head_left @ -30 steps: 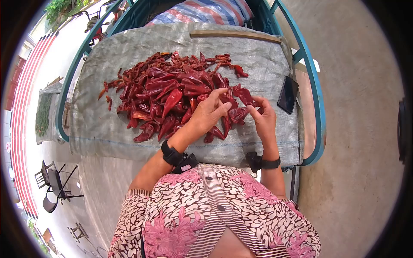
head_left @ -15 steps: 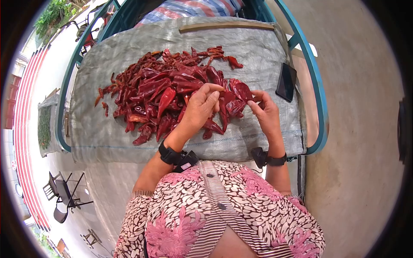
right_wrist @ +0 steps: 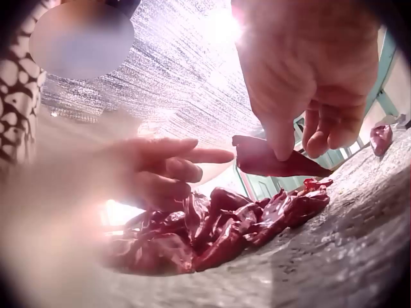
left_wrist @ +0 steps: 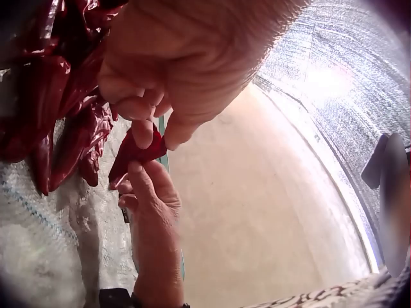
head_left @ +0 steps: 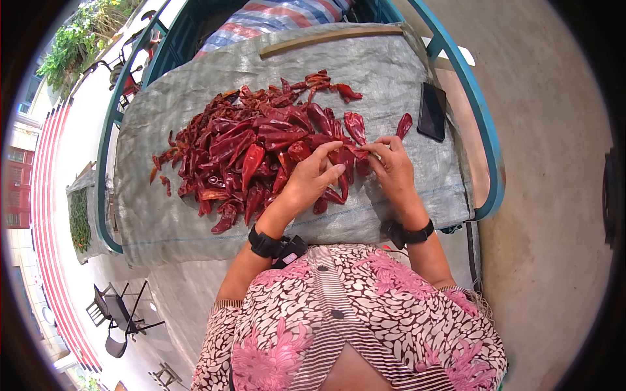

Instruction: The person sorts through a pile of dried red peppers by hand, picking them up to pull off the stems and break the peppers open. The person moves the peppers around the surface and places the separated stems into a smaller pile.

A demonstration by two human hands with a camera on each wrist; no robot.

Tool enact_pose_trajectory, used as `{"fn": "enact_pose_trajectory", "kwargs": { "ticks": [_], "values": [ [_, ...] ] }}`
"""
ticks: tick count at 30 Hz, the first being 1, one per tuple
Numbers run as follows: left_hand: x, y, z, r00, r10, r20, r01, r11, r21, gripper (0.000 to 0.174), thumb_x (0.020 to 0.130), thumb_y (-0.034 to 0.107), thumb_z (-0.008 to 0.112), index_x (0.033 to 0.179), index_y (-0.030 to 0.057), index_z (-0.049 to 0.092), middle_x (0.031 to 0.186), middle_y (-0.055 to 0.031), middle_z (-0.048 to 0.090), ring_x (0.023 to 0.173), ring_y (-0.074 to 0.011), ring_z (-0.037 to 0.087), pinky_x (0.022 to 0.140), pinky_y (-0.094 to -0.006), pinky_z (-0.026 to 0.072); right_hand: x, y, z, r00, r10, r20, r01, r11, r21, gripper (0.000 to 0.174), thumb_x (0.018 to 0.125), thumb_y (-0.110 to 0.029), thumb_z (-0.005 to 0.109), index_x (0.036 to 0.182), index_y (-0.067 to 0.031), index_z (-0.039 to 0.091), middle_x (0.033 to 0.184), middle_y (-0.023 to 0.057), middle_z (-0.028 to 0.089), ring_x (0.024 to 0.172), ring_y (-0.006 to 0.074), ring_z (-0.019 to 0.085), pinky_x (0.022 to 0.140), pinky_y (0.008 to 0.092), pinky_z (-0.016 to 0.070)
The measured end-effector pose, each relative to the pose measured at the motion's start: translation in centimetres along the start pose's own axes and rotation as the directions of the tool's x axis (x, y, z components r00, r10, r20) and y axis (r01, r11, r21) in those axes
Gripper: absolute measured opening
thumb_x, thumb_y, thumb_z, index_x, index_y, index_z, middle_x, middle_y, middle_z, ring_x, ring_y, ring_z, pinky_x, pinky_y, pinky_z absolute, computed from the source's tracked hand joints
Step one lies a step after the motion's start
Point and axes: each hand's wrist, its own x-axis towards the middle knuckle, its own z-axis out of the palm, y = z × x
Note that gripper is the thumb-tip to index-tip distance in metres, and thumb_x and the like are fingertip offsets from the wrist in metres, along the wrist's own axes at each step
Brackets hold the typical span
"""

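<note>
The right hand (head_left: 395, 171) pinches a flat dark red pepper (right_wrist: 273, 158) between thumb and fingers. Beside it, the left hand (head_left: 308, 181) has its index finger extended to the pepper's blunt end, with the thumb apart from that finger in the head view. The left wrist view shows the left hand (left_wrist: 186, 61) over the pepper (left_wrist: 136, 153) and the right hand (left_wrist: 155, 212) below. A heap of dried red peppers (head_left: 254, 140) spreads to the left of both hands. One pepper (head_left: 404, 125) lies alone beyond the right hand.
A black phone (head_left: 432, 112) lies on the grey woven sheet (head_left: 313, 228), right of the heap. A wooden strip (head_left: 329, 39) crosses the far edge. Teal rails (head_left: 486, 130) flank the sheet, and a striped bag (head_left: 267, 23) sits behind.
The pepper that was in the right hand now lies near the phone. The right hand has come back leftward and holds another pepper, while the left hand stays at the heap's right side.
</note>
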Motion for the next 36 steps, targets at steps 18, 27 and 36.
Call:
{"fn": "enact_pose_trajectory", "kwargs": {
  "ticks": [18,27,36],
  "values": [
    [-0.2,-1.5,-0.5,0.998,-0.037,0.042,0.037,0.999,0.007,0.025,0.106,0.023,0.054,0.121,0.0052,0.062,0.079,0.0028,0.060,0.062,-0.0016,0.048,0.054,-0.0180,0.0393,-1.5,-1.9,-1.1,0.977,0.200,0.077,-0.191,0.976,-0.110,0.027,0.088,-0.019,0.074,0.109,-0.0083,0.061,0.097,0.0104,0.068,0.087,0.0296,0.068,0.072,0.0413,0.0522],
    [-0.6,-1.4,0.1,0.970,-0.200,0.140,0.200,0.980,0.020,0.033,0.107,0.032,0.053,0.117,0.0020,0.062,0.073,-0.0001,0.064,0.052,-0.0047,0.050,0.046,-0.0217,0.0402,-3.4,-2.6,0.7,0.953,0.169,0.253,-0.241,0.926,0.289,0.025,0.087,-0.008,0.072,0.106,-0.0046,0.057,0.090,0.0100,0.066,0.074,0.0214,0.066,0.066,0.0355,0.0516],
    [-0.3,-2.0,0.8,0.959,-0.031,0.281,-0.038,0.970,0.239,0.030,0.104,0.028,0.057,0.116,0.0020,0.065,0.075,-0.0004,0.063,0.064,-0.0075,0.054,0.057,-0.0259,0.0440,-3.5,-2.9,0.2,0.941,0.193,0.277,-0.274,0.916,0.293,0.040,0.095,-0.028,0.070,0.126,-0.0064,0.056,0.071,0.0100,0.063,0.066,0.0219,0.064,0.062,0.0345,0.0484]
  ]
}}
